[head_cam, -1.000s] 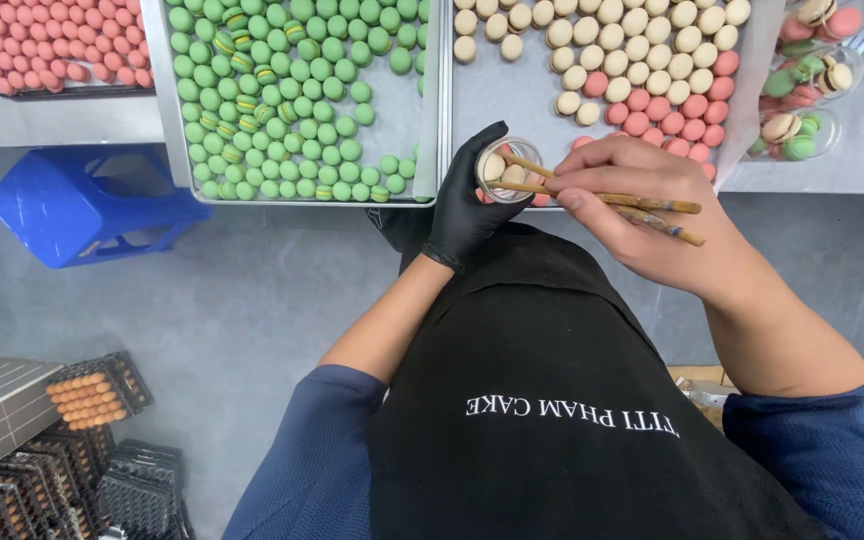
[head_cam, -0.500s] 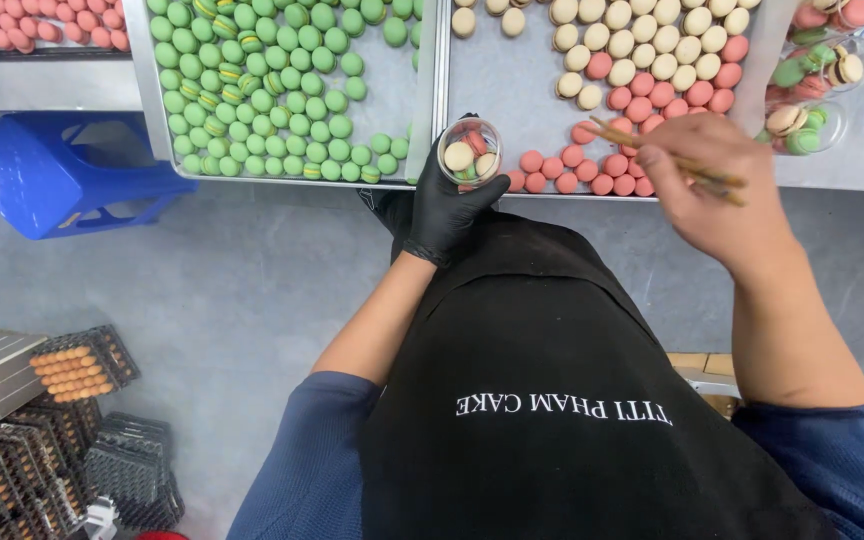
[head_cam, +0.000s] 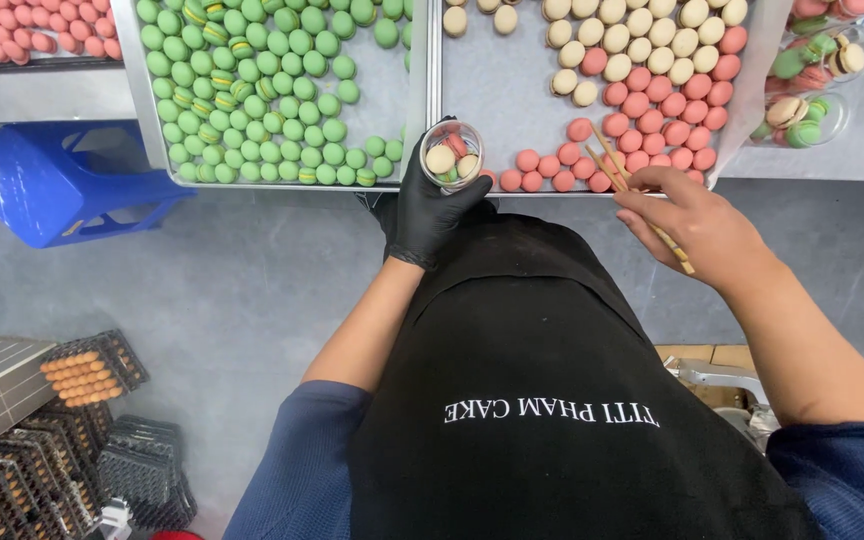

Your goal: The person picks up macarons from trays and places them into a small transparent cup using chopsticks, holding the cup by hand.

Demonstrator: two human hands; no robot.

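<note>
Three macarons already sit in the clear cup (head_cam: pixel 451 153) my gloved left hand (head_cam: pixel 430 205) grips; my right hand (head_cam: pixel 697 222) pinches chopsticks (head_cam: pixel 624 177) over the pink macarons (head_cam: pixel 652 135), with room left.

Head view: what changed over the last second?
The right hand with its chopsticks moved off the clear cup and out right to the pink macarons on the tray. The gloved left hand kept its grip on the cup, now holding it free of the right hand. Trays and blue stool unchanged.
</note>
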